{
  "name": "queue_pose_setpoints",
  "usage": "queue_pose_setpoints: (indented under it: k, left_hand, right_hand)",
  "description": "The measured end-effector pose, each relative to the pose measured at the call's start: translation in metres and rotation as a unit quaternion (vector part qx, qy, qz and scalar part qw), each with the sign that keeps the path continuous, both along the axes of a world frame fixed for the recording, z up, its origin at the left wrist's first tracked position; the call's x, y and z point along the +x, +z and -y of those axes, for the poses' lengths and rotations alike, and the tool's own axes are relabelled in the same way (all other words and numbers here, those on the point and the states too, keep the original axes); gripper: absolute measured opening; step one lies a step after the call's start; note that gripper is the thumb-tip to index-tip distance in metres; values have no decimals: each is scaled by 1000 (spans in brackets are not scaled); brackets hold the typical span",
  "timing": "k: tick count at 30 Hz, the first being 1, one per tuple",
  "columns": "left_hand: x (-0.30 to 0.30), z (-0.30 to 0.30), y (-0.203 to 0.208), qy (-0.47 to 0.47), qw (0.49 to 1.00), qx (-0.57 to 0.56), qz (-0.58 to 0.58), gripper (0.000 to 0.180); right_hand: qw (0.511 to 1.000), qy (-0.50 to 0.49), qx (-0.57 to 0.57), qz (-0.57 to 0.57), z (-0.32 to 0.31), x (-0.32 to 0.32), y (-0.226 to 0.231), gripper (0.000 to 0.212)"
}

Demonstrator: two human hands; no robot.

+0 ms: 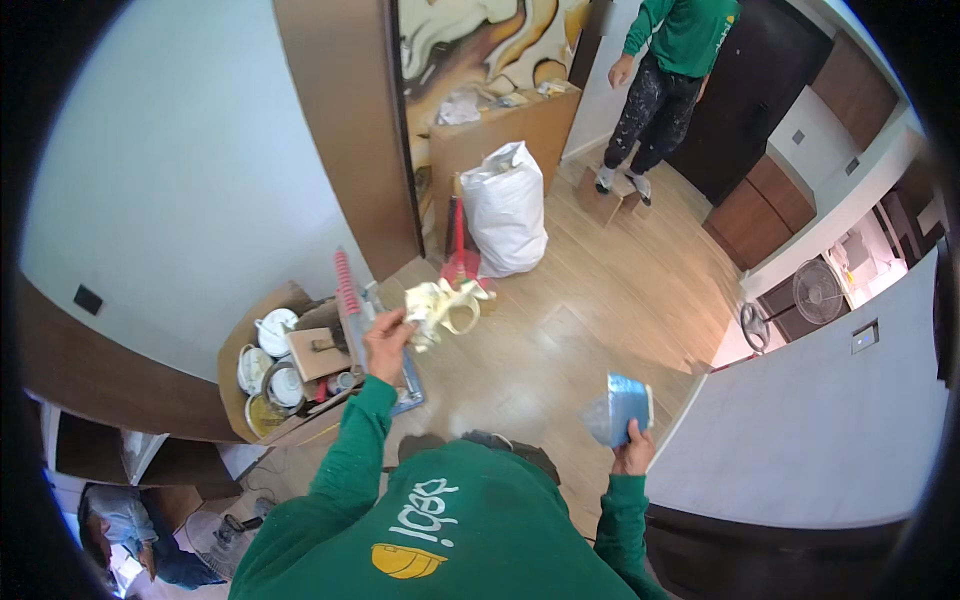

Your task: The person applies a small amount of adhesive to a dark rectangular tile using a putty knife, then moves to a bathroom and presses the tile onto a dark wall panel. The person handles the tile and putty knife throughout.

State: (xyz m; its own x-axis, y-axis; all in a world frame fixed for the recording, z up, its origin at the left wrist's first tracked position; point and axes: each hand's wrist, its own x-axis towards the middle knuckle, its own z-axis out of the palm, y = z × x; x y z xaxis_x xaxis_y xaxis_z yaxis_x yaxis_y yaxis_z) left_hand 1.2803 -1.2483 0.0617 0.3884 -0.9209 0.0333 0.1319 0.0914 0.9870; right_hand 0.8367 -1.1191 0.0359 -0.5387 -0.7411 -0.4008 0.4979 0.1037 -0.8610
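My left hand (387,345) is closed on one end of a crumpled wad of cream masking tape (430,312). The wad hangs out to the right over the floor, and a loop of the tape curls at its far side. Lower right, my right hand (633,452) grips the bottom of a shiny blue flat-sided piece (628,405). A pale strip runs along that piece's right edge, and thin see-through film sticks out on its left; its exact kind I cannot make out. The two hands are well apart.
An open cardboard box (240,400) of tubs and tools stands left of my left arm. Ahead are a stuffed white sack (508,215) and a red dustpan (460,262). Beyond, a person (665,90) stands on a low stool (607,200). A fan (817,292) is at right; another person (140,535) is lower left.
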Motion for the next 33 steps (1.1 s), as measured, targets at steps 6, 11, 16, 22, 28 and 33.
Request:
queue_pose_setpoints:
  k: [6, 11, 16, 22, 28, 33]
  left_hand:
    - [12, 140, -1, 79, 993, -2, 92, 28]
    - [15, 330, -21, 66, 997, 30, 23, 32]
    - [-5, 516, -51, 48, 997, -44, 46, 42]
    - [-21, 714, -123, 45, 974, 78, 206, 34]
    - [-54, 807, -209, -91, 945, 178, 257, 40]
    - [-115, 748, -150, -230, 934, 54, 269, 27]
  right_hand:
    - [993, 109, -33, -4, 160, 6, 51, 36]
    - [993, 81, -82, 3, 283, 40, 63, 30]
    - [998, 25, -50, 7, 370, 64, 63, 33]
    - [998, -58, -5, -36, 448, 88, 73, 36]
    - [994, -109, 12, -11, 479, 87, 80, 37]
    - [989, -149, -6, 13, 495, 91, 90, 34]
